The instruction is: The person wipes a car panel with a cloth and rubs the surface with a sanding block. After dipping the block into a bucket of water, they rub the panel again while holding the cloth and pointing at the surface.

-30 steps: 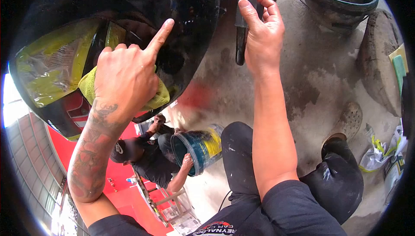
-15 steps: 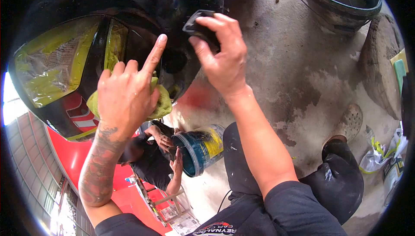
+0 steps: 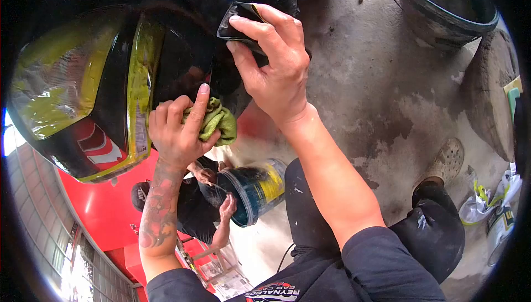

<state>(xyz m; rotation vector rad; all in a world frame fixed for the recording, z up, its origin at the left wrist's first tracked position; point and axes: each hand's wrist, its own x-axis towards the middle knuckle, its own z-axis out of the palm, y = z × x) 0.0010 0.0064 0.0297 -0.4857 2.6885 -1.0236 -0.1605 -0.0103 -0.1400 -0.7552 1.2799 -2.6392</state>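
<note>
My left hand [image 3: 176, 130] is closed around a crumpled green cloth [image 3: 224, 125], its index finger stretched out against the glossy black car body [image 3: 180, 61]. Farther up the bodywork, my right hand [image 3: 276, 61] grips a folded sheet of black sandpaper [image 3: 238, 25] between thumb and fingers. The sheet overlaps the dark panel in this view. To the left of my left hand lies a lamp covered with clear film and yellow tape [image 3: 72, 75]. A strip of yellow tape [image 3: 145, 64] runs down the body beside it.
A co-worker in dark clothes [image 3: 191, 210] handles a dark bucket with a yellow label [image 3: 271, 183] below the car. Another large bucket [image 3: 442, 22] stands at top right, near a round worn slab [image 3: 487, 91]. Plastic bags [image 3: 478, 205] lie at far right on the stained concrete floor [image 3: 365, 80].
My left hand, with the cloth, has shifted right and its fingertip lower in the view. My right hand has moved slightly left with the sandpaper. The co-worker's cap now shows.
</note>
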